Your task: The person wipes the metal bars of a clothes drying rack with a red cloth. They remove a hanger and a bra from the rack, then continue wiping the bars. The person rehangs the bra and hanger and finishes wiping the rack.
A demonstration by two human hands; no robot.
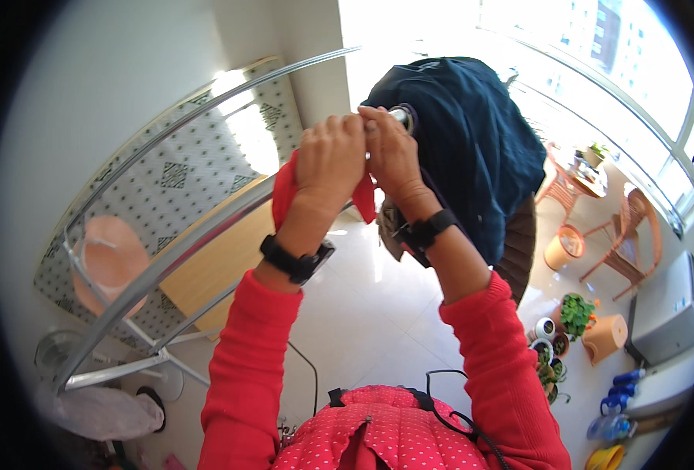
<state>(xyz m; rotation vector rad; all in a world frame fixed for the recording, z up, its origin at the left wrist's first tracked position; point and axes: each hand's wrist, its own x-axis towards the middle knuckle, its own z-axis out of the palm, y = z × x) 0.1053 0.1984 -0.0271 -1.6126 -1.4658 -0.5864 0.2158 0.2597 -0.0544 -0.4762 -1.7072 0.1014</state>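
My left hand [330, 158] is closed over a red cloth [285, 191] on the upper metal rail of a drying rack [206, 244]. Parts of the cloth hang out on both sides of that hand. Touching it at the fingertips, my right hand [392, 155] curls over the same rail; its palm side is hidden, so I cannot tell whether it also grips cloth. Just past the right hand, a dark blue garment [464, 147] drapes over the rail beside a metal ring [404, 117]. A brown quilted garment [517, 252] hangs partly behind the blue one.
A patterned board [176, 147] leans against the left wall, behind a pink basin [111, 264]. Potted plants [576, 314], a wicker chair [632, 235] and a grey box-shaped unit [670, 311] stand at right. A plastic bag [111, 414] lies lower left.
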